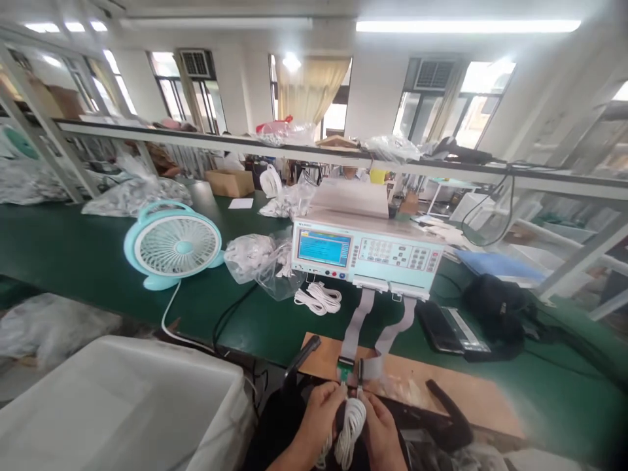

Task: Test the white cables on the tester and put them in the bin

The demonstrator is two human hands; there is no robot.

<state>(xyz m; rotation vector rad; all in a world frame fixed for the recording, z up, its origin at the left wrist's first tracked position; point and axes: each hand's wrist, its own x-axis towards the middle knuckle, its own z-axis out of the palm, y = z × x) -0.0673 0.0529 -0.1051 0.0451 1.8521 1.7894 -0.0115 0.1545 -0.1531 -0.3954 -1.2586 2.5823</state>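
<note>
**Both hands on cable coil at test fixture**

I see left hand (321,409) and right hand (375,418) fingertips pinching the ends of a coiled white cable (349,428) against the connector block (354,373), just below the tester (366,252). Two grey ribbon cables (360,314) run up to it. Another cable bundle (318,297) lies at its front-left; fan (171,245) well left.

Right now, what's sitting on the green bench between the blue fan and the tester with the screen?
In the head view, a clear plastic bag of white cables lies between the fan and the tester, on the green bench.
</note>
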